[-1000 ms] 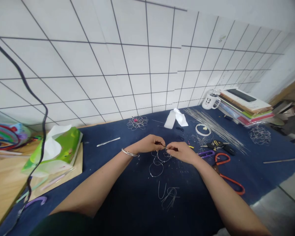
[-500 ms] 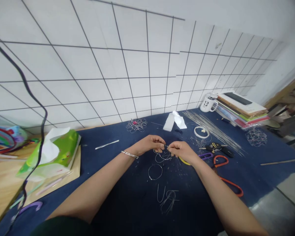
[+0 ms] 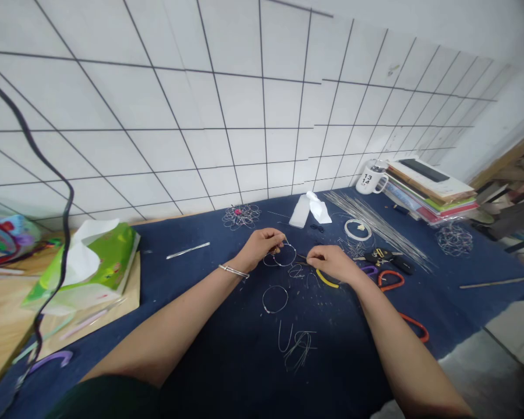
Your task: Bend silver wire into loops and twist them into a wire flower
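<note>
Over a bench point(image 3: 227, 349), a left hand point(image 3: 259, 249) pinches wire loops point(image 3: 295, 255) in its fingers point(image 3: 276, 235), while to the loops' right a right hand point(image 3: 332, 262), its grip unclear, is nearer a yellow handle point(image 3: 327, 280) slanting toward them.

Single view: camera on wearer's head. Vantage above and behind forearms point(image 3: 174, 326), which enter from lower part of frame. Aim forward and down, across blue cloth point(image 3: 227, 355) to tiled wall point(image 3: 179, 116) filling most of upper half. Range moderate: left hand point(image 3: 262, 245) and right hand point(image 3: 333, 263) near frame centre, well ahead of lens. Coverage wide: tissue pack point(image 3: 124, 256) toward left side, paper stack point(image 3: 445, 195) toward right, strip of floor point(image 3: 475, 361) at lower right. Wall recedes to right; cloth's far edge climbs same way.
</note>
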`<state>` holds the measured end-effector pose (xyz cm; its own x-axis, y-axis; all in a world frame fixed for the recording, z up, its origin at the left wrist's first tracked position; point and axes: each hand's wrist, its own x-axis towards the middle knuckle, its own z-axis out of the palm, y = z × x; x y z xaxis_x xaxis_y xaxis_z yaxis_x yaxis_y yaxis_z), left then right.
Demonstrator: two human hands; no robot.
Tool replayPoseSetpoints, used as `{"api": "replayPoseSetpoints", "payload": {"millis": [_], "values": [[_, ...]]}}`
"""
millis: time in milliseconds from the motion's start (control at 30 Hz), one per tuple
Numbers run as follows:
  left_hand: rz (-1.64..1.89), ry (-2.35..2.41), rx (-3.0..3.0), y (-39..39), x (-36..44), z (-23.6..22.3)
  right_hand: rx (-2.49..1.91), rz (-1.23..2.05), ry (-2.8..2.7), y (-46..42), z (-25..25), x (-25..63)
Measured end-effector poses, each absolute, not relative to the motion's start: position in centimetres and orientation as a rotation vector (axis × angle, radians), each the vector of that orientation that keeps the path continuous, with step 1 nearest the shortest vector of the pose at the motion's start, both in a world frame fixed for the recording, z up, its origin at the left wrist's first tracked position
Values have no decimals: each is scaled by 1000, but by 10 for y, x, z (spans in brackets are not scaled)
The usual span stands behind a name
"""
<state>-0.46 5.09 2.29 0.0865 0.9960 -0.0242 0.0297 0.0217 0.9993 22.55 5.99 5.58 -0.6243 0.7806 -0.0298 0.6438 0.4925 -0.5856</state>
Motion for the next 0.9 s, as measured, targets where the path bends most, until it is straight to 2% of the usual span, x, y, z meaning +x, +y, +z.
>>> {"api": "replayPoseSetpoints", "payload": {"millis": [567,900], "values": [[1174,1282,1455,56,-7,9,-1105,-25,-3016,41,45,184],[1322,1281,1256,69,-20,2,-1152,71,-3195,65,58,165]]}}
